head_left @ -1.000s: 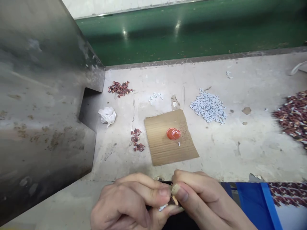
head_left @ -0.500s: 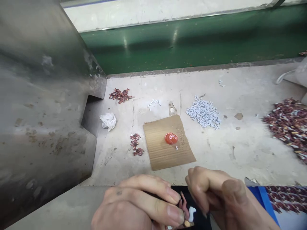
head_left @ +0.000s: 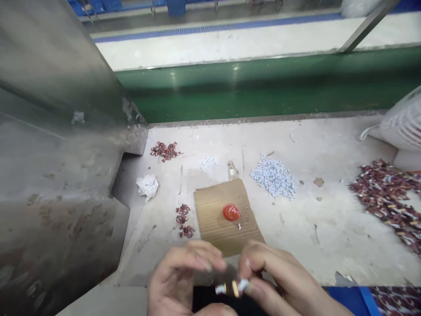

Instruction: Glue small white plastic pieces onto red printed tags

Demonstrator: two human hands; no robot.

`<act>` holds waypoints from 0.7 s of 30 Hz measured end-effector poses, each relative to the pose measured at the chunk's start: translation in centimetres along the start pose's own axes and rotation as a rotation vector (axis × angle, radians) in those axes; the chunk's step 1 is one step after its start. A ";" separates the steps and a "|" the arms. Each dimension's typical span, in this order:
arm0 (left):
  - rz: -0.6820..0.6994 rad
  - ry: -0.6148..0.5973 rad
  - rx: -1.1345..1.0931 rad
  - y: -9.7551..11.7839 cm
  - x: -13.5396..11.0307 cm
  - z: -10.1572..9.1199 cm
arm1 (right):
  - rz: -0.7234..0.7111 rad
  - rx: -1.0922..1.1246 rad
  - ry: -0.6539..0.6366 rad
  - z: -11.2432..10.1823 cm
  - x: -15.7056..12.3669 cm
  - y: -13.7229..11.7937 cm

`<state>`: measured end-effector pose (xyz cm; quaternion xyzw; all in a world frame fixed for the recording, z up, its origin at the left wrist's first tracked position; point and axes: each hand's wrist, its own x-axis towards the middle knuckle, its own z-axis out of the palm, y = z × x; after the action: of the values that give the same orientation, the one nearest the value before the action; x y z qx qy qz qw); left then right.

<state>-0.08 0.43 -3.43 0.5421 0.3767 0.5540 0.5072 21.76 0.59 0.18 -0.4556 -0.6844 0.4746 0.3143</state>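
Low in the picture, my right hand (head_left: 279, 281) pinches a small dark-brown piece with cream and pale-blue parts (head_left: 234, 289) between thumb and fingertips. My left hand (head_left: 180, 281) is just left of that piece, its fingers and thumb apart and nothing in them. The motion blurs the piece, so its exact kind does not show. Ahead of both hands lies a square of cardboard (head_left: 210, 219). On it are a glossy blob of red-orange paste (head_left: 231, 212) and one small pale squiggle-shaped bit (head_left: 239, 227).
A pile of pale-blue bits (head_left: 272, 176), small brown clusters (head_left: 165, 151), more clusters (head_left: 184, 220) and crumpled white tissue (head_left: 147, 186) lie on the bench. At right are a large brown-and-white heap (head_left: 388, 188) and a white sack (head_left: 404, 125). A metal panel (head_left: 66, 175) stands left; a blue tray (head_left: 350, 300) is low right.
My left fingers have come off the small piece and spread, and my right hand now pinches it. The view has tilted up, so the bench items sit lower.
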 end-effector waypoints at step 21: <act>0.118 -0.206 1.107 -3.0 -0.1 -6.9 | 0.411 -0.984 0.438 -21.2 21.9 13.5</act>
<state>-6.43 1.83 -7.26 0.7988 0.5285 0.2455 0.1496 35.97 30.30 -5.09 -0.7593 -0.6411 0.0465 0.1012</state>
